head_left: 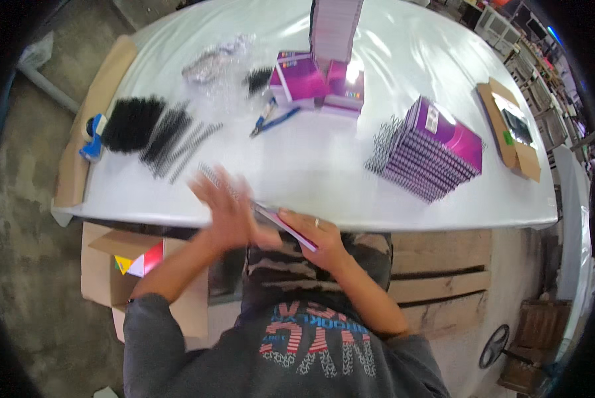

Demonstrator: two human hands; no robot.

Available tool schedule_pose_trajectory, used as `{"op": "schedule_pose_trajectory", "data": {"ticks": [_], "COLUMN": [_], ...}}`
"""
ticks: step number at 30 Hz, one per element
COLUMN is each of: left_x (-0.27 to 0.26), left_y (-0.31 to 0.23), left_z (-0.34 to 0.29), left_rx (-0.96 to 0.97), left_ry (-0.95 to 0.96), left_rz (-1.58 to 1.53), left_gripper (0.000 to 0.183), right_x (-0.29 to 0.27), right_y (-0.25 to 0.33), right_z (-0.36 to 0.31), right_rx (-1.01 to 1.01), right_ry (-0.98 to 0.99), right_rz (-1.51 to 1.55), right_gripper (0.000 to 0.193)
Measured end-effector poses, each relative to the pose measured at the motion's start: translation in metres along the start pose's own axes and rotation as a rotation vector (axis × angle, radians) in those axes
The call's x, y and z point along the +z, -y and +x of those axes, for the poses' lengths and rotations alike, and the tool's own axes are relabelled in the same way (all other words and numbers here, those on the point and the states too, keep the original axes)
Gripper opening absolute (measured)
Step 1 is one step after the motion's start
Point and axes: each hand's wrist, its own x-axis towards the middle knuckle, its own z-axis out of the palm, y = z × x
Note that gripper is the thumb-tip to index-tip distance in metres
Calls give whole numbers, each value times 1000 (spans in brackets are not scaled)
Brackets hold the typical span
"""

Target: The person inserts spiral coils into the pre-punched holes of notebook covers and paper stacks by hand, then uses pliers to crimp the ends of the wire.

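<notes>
My right hand (315, 240), wearing a ring, grips a thin notebook (287, 227) at the table's front edge, seen nearly edge-on. My left hand (223, 205) is smeared by motion, its fingers spread. A dark spiral coil (208, 174) shows past its fingertips and runs behind the hand; whether it sits in the notebook's holes I cannot make out. Loose black coils (164, 140) lie in rows at the left, beside a denser black pile (133, 124). Blue-handled cutting pliers (271, 119) rest mid-table.
Purple-covered stacks (342, 89) stand beyond the pliers, near a tall paper stack (335, 30). Coil-bound purple notebooks (433, 156) are piled at right. Crumpled clear plastic (218, 60), a blue tape dispenser (93, 137) and flattened cardboard (500, 126) lie around. An open carton (101, 265) sits below the table edge.
</notes>
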Motion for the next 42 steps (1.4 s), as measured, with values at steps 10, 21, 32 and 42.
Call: {"op": "schedule_pose_trajectory", "data": {"ticks": [10,21,32,42], "left_x": [29,16,-6,23], "left_y": [12,23,15,-5], "left_z": [-31,16,44,11], "left_rx": [-202,-395,-147,-130], "left_ry": [56,-252,158,-113], "left_rz": [-130,-2,-319,-106], "left_gripper": [134,136,30,87], "right_x": [8,8,-6,4], "right_y": [6,5,13,-1], "right_z": [-9,0,18,4], "right_rx": [26,-24,427,204], "right_ry": [34,6,2,25], "right_rz": [-42,6,319,121], "right_gripper": [50,47,41,46]}}
